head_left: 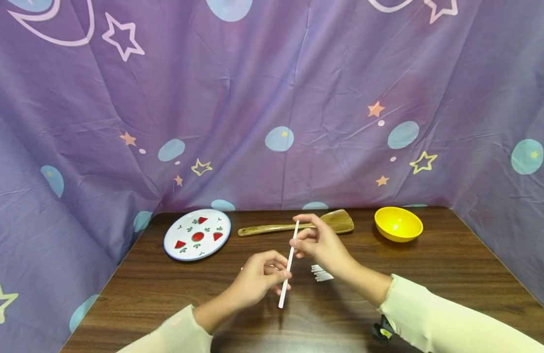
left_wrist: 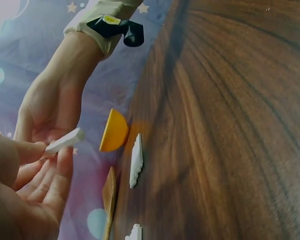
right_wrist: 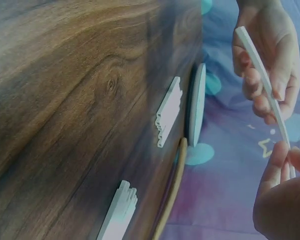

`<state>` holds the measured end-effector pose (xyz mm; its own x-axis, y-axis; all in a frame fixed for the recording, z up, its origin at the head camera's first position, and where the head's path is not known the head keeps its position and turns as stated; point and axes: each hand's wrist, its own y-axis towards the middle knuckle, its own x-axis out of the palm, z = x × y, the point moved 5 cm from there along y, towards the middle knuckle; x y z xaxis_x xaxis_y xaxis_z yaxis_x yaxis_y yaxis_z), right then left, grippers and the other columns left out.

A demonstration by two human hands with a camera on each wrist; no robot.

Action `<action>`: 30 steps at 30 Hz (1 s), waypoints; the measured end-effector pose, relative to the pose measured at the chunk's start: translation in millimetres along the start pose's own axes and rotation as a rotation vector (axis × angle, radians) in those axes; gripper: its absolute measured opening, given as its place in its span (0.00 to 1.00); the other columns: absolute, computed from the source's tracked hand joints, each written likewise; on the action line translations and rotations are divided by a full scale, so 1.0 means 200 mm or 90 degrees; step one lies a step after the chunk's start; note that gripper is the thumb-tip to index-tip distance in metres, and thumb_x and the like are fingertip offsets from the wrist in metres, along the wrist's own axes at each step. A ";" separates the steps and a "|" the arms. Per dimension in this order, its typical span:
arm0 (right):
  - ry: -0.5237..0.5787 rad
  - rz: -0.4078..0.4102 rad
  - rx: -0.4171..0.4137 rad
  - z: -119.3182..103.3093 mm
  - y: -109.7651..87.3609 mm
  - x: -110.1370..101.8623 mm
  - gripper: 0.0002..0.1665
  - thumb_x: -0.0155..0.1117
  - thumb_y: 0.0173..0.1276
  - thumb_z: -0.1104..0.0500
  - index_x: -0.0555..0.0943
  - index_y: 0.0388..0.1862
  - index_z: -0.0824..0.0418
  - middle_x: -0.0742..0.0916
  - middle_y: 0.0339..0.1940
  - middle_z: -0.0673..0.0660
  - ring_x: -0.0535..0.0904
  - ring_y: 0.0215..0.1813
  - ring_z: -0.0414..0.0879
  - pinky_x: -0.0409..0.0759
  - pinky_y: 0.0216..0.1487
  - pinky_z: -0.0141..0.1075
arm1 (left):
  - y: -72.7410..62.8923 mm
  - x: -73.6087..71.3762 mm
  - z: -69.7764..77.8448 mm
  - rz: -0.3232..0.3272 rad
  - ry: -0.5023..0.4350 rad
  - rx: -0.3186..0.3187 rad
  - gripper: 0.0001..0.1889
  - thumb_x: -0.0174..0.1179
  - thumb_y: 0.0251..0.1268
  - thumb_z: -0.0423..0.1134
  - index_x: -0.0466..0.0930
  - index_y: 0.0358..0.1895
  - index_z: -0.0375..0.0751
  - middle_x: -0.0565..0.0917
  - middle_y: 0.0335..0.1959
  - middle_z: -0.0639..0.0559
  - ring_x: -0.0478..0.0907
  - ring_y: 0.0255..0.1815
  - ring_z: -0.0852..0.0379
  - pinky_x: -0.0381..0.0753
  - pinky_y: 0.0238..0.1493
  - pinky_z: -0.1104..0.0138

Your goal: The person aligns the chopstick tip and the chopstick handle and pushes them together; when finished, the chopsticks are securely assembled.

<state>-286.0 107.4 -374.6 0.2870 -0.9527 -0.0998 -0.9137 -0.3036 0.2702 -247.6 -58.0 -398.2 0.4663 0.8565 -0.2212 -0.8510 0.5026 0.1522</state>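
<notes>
A thin white stick (head_left: 290, 260) is held up over the table, tilted, its lower end toward me. My left hand (head_left: 256, 280) pinches its lower part between thumb and fingers. Higher up, my right hand (head_left: 321, 249) pinches the same stick; the right wrist view shows both grips along its length. A bundle of similar white sticks (head_left: 321, 273) lies on the table beyond the hands. Another group of white sticks (right_wrist: 169, 111) appears in the right wrist view, mostly hidden behind my left hand in the head view.
On the dark wooden table (head_left: 453, 294), a white plate (head_left: 188, 249) with red fruit pictures sits back left. A wooden spatula (head_left: 340, 222) lies behind the hands, and a yellow bowl (head_left: 398, 225) stands back right. A purple patterned cloth (head_left: 254, 98) hangs behind the table.
</notes>
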 end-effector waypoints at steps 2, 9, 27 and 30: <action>-0.012 -0.001 0.003 0.01 0.01 0.01 0.33 0.67 0.67 0.73 0.69 0.69 0.70 0.88 0.34 0.64 0.86 0.34 0.46 0.88 0.38 0.40 | 0.00 0.00 -0.01 0.015 -0.033 -0.011 0.13 0.62 0.68 0.24 0.76 0.54 0.26 0.83 0.40 0.39 0.89 0.33 0.50 0.88 0.30 0.64; -0.041 -0.028 0.020 0.05 0.03 0.01 0.34 0.67 0.69 0.70 0.69 0.72 0.70 0.88 0.40 0.70 0.87 0.38 0.50 0.89 0.43 0.46 | -0.03 -0.01 -0.02 0.037 -0.065 0.001 0.23 0.62 0.67 0.22 0.73 0.65 0.30 0.79 0.50 0.31 0.89 0.34 0.46 0.87 0.29 0.65; -0.291 -0.086 0.003 0.30 0.00 -0.24 0.17 0.72 0.68 0.64 0.84 0.52 0.71 0.91 0.39 0.57 0.86 0.44 0.47 0.81 0.50 0.32 | -0.26 -0.28 -0.19 0.108 0.008 -0.068 0.24 0.66 0.61 0.20 0.75 0.62 0.21 0.79 0.42 0.41 0.82 0.32 0.63 0.88 0.28 0.61; -0.338 -0.113 -0.010 0.33 -0.01 -0.27 0.16 0.73 0.66 0.63 0.85 0.51 0.70 0.91 0.39 0.56 0.86 0.44 0.46 0.82 0.52 0.35 | -0.30 -0.33 -0.22 0.111 0.003 -0.083 0.24 0.65 0.61 0.19 0.74 0.61 0.19 0.79 0.43 0.42 0.83 0.31 0.63 0.88 0.29 0.63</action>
<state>-317.5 159.8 -433.1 0.2482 -0.7504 -0.6127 -0.8590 -0.4628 0.2189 -237.5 -150.9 -434.7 0.3090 0.9283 -0.2069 -0.9427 0.3278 0.0626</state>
